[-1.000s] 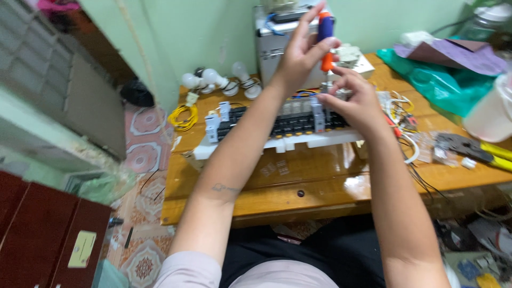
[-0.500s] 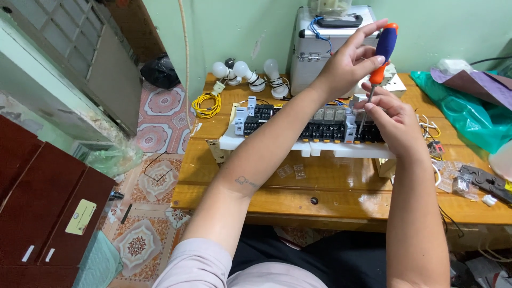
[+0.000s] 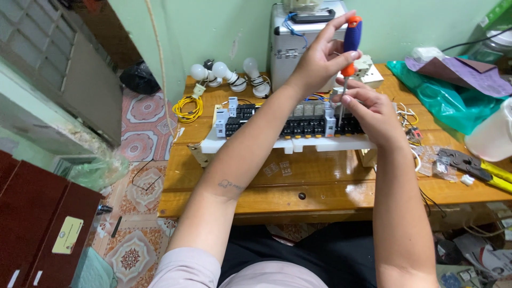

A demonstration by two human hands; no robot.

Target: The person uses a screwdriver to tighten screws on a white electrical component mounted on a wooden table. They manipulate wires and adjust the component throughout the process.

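Screwdriver (image 3: pixel 349 48) set upright on a relay rail: our work looks mid-way.

Nearest us, the wooden table (image 3: pixel 320 186) bears small clear parts. Beyond, our right hand (image 3: pixel 368 109) pinches the shaft and our left hand (image 3: pixel 320 58) is clamped on the blue-orange handle, tip at the relay rail (image 3: pixel 282 128). Relays look seated; wiring seems unfinished. Farthest back stand 3 bulbs (image 3: pixel 224 72).

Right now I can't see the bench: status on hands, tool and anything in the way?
Left hand grips screwdriver handle, upright. Right hand steadies shaft over the relay rail. Loose wires beside right hand; nothing blocking.
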